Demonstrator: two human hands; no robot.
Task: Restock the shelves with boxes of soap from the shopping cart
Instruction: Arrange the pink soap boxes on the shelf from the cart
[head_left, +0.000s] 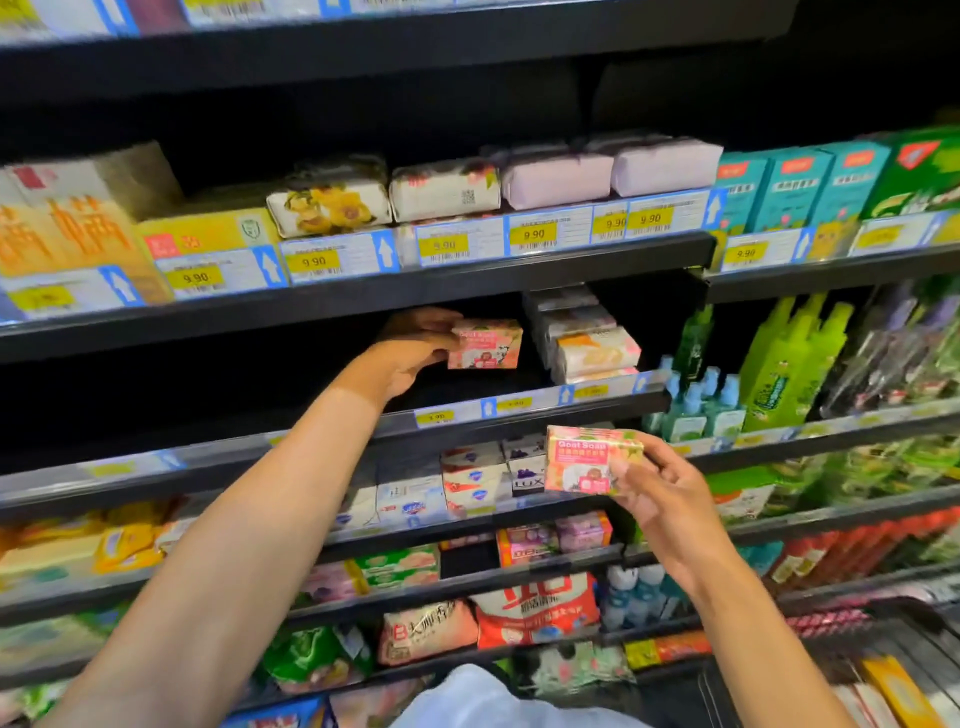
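Note:
My left hand (415, 348) reaches into the dark middle shelf (519, 410) and grips a pink soap box (488, 344) by its left end, holding it above the shelf floor. My right hand (660, 493) holds a second pink "Goat Soap" box (587, 460) in front of the shelves, lower and to the right, fingers curled round its right end. A stack of wrapped soap bars (592, 348) stands on the same shelf just right of the left-hand box. The shopping cart (883, 665) shows at the bottom right.
Wrapped soaps and price tags line the shelf above (467, 249). Green bottles (789, 358) and small blue bottles (696, 405) stand to the right. Lower shelves hold more soap boxes (472, 483) and bagged goods (535, 608). The middle shelf's left part is dark.

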